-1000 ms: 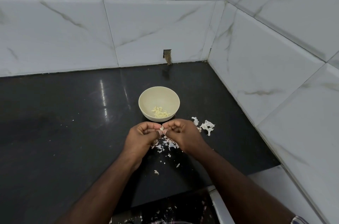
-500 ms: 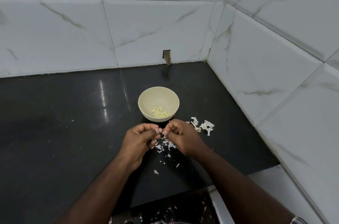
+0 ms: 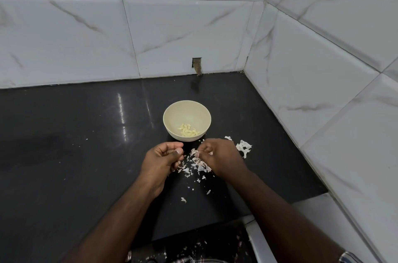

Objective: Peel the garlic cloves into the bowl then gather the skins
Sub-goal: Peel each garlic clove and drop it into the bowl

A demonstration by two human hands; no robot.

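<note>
The left hand [image 3: 162, 160] is curled, thumb against the fingertips; whether it holds a clove cannot be determined, as anything inside it is hidden. The right hand [image 3: 219, 156] pinches a piece of pale garlic skin [image 3: 193, 151] at its fingertips, apart from the left hand. The bowl [image 3: 187, 109] stands on the black countertop [image 3: 75, 144] at 12 o'clock from both hands, with the peeled cloves [image 3: 188, 130] pooled on its floor. Loose skins [image 3: 195, 165] lie scattered between and below the hands; a larger clump of skin [image 3: 244, 147] rests at 3 o'clock from the right hand, partly behind it. Risk assessment: the skins are light, so a quick hand movement is likely to push fragments toward the counter's front edge at 6 o'clock, where stray flakes [image 3: 183, 199] already lie. The bowl is just beyond the fingertips; a released skin could drop in among the cloves. If the left hand does hold a clove, a loose grip could let it slip onto the counter.
</note>
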